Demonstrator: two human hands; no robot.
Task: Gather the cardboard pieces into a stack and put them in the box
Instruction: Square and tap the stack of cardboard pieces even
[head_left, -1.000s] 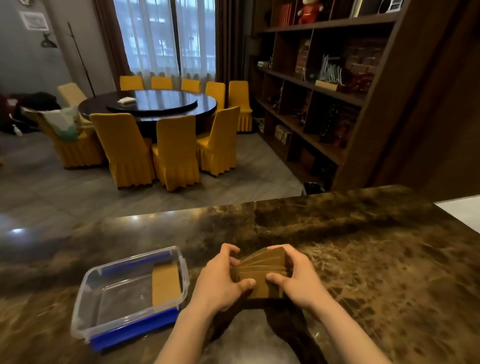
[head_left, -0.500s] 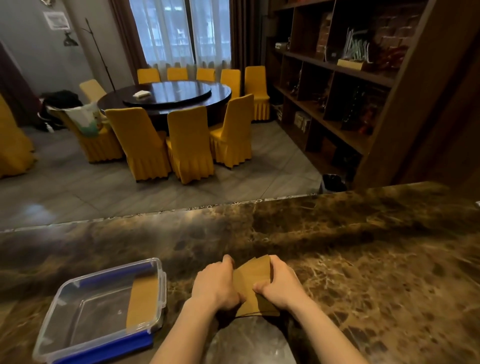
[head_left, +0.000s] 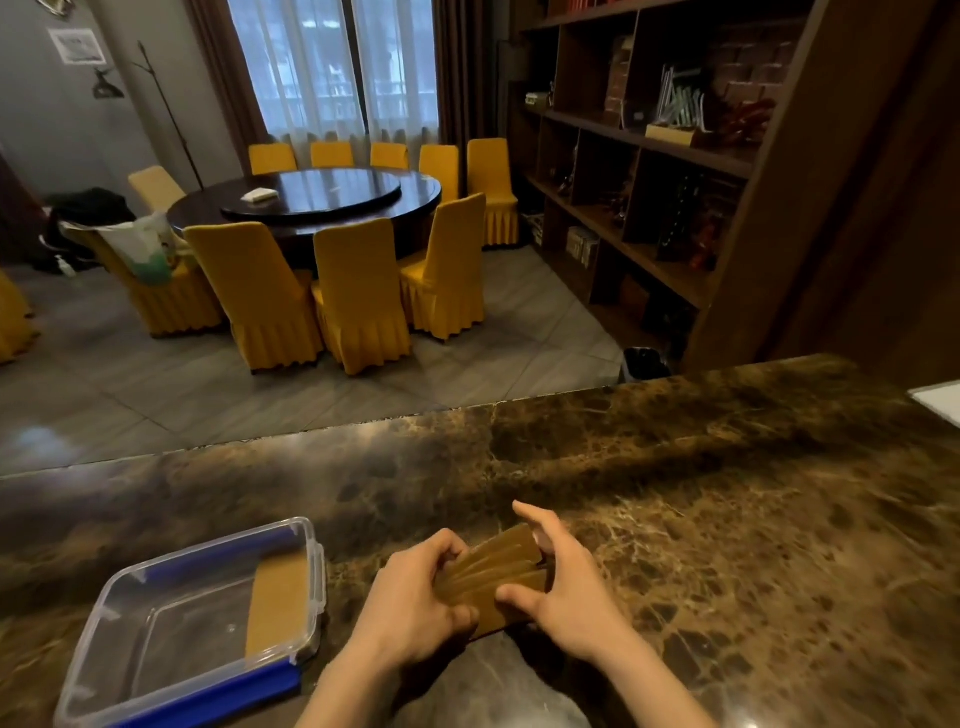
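The gathering step looks nearly done: the cardboard pieces (head_left: 496, 574) sit as a fanned, uneven bundle between both hands, just to the right of the clear plastic box (head_left: 306, 582) with its blue clips, over the brown marble countertop (head_left: 727, 519). The left hand (head_left: 415, 597) is curled around the bundle's left edge, fingers closed on it with the thumb pressed against the near face. The right hand (head_left: 561, 587) is only partly closed: its thumb bears on the near face of the pieces while the fingers are spread, the index lifted clear above the bundle's far corner, so it seems to be squaring the edges rather than clamping them. The layers are visibly offset, so in my judgement the stack still needs evening up before it goes in. One cardboard piece (head_left: 275, 603) already lies flat inside the box, against its right wall; the remainder of the box floor is bare and its lid is not in view. What is left is to tidy the bundle and carry it the short way leftward over the box rim. Nothing on the countertop lies between the hands and the box. Beyond the countertop, well apart from the box, are a round dining table (head_left: 311, 200) ringed with yellow-covered chairs (head_left: 358, 291) and a dark wooden bookshelf (head_left: 649, 156).
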